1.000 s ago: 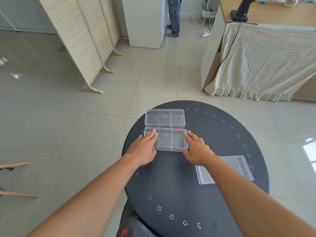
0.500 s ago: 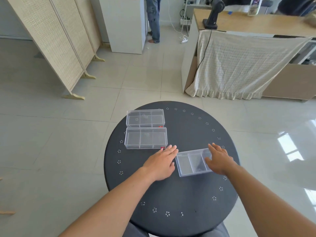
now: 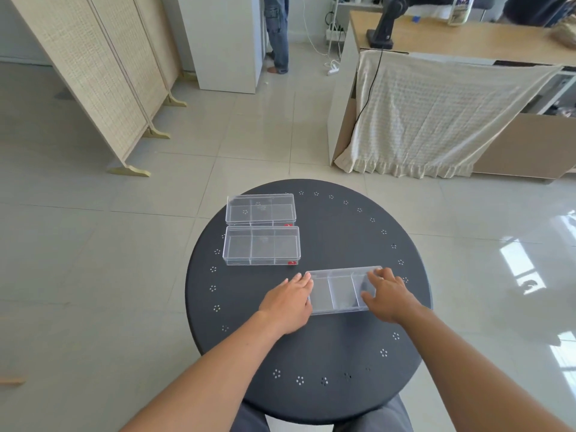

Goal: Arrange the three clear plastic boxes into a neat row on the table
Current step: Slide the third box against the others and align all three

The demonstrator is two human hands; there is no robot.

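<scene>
left hand, right hand flat against clear box ends | round black table

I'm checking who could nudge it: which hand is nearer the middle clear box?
Left. The left hand lies just below and right of the middle clear box; the right hand sits farther right, at the far end of the nearest box.

A second ago both hands flanked the middle box at 11 o'clock; now the left hand and right hand press the short ends of the third box, right of centre towards 3 o'clock; that box has slid inward from the 4 o'clock rim and squared up from its earlier tilt.
</scene>
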